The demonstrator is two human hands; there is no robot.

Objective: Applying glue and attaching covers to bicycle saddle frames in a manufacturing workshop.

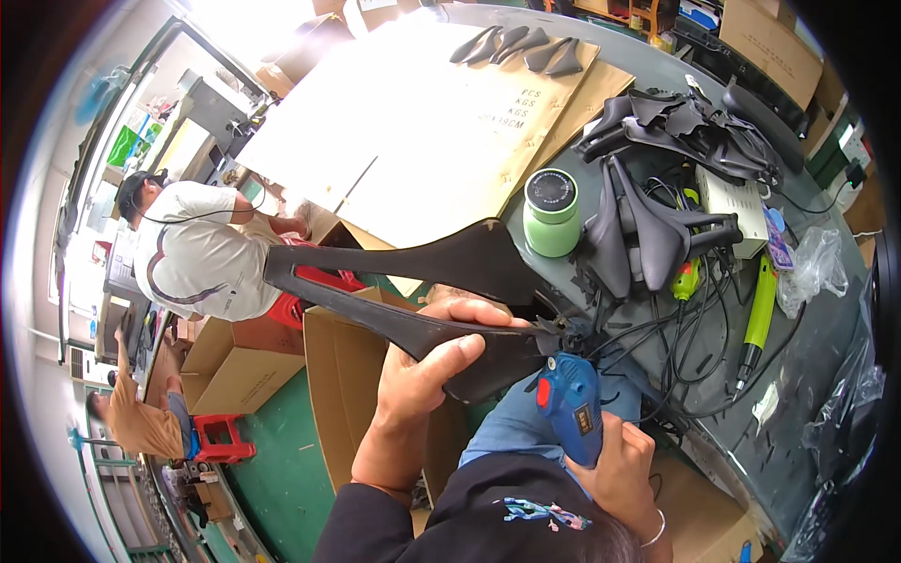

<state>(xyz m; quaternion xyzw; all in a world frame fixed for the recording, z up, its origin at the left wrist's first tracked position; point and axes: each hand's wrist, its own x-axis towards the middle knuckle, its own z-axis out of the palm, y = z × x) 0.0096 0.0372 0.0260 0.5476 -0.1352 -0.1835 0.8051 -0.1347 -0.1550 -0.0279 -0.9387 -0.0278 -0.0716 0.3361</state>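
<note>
My left hand (427, 371) grips a black bicycle saddle (375, 314) with a long slot down its middle, thumb on the near side and fingers beneath. The saddle is tilted, its narrow end pointing left and its wide end toward my lap. My right hand (619, 464) is wrapped round a blue handheld power tool (571, 403) with a red switch. The tool's head is up against the saddle's wide rear edge, where dark scraps bunch; its exact tip is hidden there.
On the grey table (798, 375) stand a green bottle (552, 214), black saddles (648, 225), a black pile (694, 131), lime-green tools (756, 319) with cables, and a plastic bag (815, 267). Cardboard sheets (404, 131) bear small black pieces. Open cartons (239, 361) and two people (202, 249) are left.
</note>
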